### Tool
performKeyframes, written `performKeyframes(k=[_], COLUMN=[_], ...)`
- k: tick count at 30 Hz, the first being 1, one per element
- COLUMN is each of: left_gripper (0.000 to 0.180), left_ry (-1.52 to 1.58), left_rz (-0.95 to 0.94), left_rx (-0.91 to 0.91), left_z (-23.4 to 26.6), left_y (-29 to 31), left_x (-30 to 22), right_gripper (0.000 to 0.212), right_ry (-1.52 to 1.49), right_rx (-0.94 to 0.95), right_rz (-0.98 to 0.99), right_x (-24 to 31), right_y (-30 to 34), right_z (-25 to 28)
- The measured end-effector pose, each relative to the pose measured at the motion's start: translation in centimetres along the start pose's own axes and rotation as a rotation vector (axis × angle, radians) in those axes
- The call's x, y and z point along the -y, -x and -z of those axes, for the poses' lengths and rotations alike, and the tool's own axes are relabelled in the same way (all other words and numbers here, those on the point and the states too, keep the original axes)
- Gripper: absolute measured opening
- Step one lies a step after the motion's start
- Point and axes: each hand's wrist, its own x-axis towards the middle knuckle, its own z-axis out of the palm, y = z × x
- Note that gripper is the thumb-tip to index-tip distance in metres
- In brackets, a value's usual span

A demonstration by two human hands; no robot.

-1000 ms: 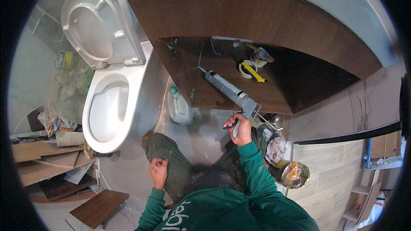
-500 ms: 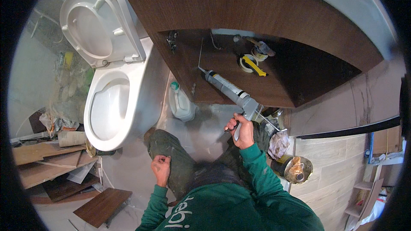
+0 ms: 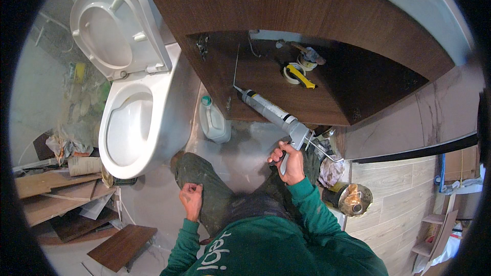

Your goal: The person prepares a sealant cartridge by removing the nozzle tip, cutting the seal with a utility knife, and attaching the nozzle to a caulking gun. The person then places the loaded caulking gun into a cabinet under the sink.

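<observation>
My right hand (image 3: 291,164) is wrapped round the handle of a caulking gun (image 3: 268,111). The gun slants up and left over the near edge of the dark wood cabinet's bottom board (image 3: 302,107), its nozzle over the board. A thin rod stands out from the nozzle. From the gun's back end a bent metal plunger rod (image 3: 327,153) sticks out to the right. My left hand (image 3: 192,198) rests on my left thigh, fingers curled closed, with nothing showing in them. On the board beyond the gun, a yellow utility knife (image 3: 303,76) lies across a tape roll (image 3: 291,75).
Left of the cabinet stands a white toilet (image 3: 153,138) with its lid raised. A plastic jug (image 3: 215,125) with a green cap is between my knees and the cabinet. Wood scraps (image 3: 64,194) pile at left. An open can (image 3: 354,198) stands by my right elbow.
The caulking gun has drawn back slightly toward me, its nozzle now nearer the cabinet board's front edge. My left hand stays on my thigh. The whole view has shifted a little.
</observation>
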Motion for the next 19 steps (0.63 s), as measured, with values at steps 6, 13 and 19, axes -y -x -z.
performKeyframes(k=[6,13,19], left_gripper=[0.02,0.02,0.019], left_ry=[0.072,0.047,-0.043], left_rz=[0.007,0.008,-0.012], left_rx=[0.014,0.01,-0.011], left_z=[-0.2,-0.3,-0.5], left_y=[-0.1,-0.2,-0.2], left_x=[0.3,0.9,1.6], right_gripper=[0.01,0.011,0.012], right_ry=[0.036,0.052,0.079], right_rx=[-0.012,-0.042,-0.022], right_rz=[-0.008,-0.056,-0.065], right_x=[0.0,-0.1,-0.4], right_y=[1.3,2.8,3.8], right_z=[0.5,0.9,2.0])
